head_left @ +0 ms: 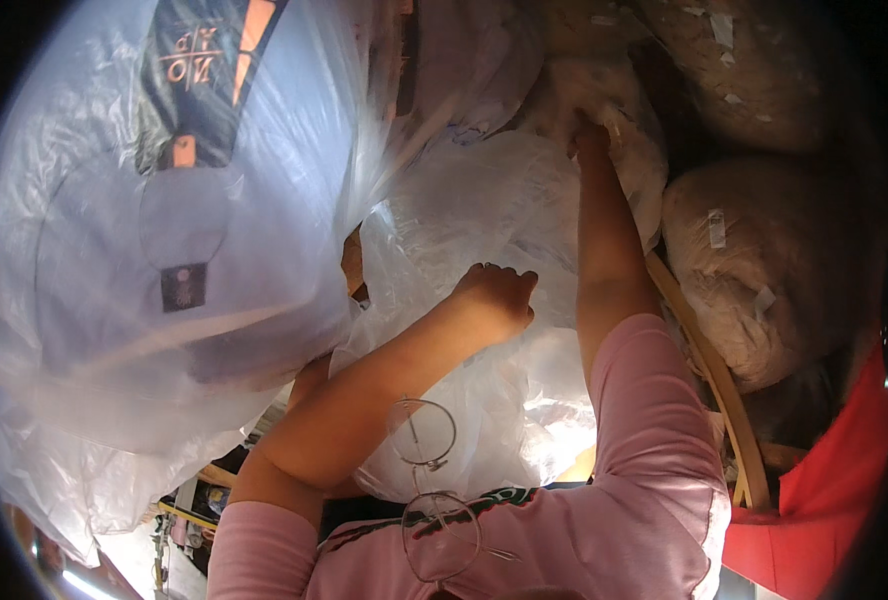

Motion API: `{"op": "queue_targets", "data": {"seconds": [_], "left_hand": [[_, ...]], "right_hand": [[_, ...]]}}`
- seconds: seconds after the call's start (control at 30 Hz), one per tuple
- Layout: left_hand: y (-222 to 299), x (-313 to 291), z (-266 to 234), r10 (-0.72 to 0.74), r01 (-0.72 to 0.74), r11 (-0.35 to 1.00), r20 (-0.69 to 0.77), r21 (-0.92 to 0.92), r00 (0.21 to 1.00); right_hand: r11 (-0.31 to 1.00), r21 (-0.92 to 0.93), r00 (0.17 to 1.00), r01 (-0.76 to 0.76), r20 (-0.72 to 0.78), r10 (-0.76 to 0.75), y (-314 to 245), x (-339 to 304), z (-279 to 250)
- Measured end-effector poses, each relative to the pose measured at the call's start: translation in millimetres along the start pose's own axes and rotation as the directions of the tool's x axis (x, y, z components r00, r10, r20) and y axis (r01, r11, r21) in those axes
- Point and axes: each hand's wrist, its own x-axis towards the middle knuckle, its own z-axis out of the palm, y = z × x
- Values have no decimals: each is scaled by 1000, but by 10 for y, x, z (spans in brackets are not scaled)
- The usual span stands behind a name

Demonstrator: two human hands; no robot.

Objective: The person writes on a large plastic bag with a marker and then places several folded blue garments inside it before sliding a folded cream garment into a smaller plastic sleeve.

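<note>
A large crumpled clear plastic bag (464,215) fills the middle, with pale contents showing faintly through it. My left hand (499,300) is closed in a fist on this bag, its fingers curled under and partly hidden against the plastic. Farther off, my right arm stretches up to a tan, plastic-wrapped bundle (629,165). There my right hand (589,138) has bent fingers at the plastic where the bag and the bundle meet. Shadow hides part of those fingertips, and what they pinch is hard to make out.
On the left hangs a plastic-covered light garment (114,240) with a dark tag (184,287). Wrapped bundles (754,270) are stacked at right, beside a curved wooden strip (709,360). Red fabric (824,490) lies lower right. Thin round glasses (444,535) show near the lower edge.
</note>
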Motion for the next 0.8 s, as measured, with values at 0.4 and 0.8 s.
{"op": "queue_targets", "data": {"seconds": [0.4,0.8], "left_hand": [[141,598,-242,47,-223,973,-895,-60,444],[-221,1199,-4,-202,20,964,-678,-266,706]], "right_hand": [[210,927,936,311,-260,-239,-288,-2820,-570],[827,31,540,561,-771,-338,256,-3345,-852]]}}
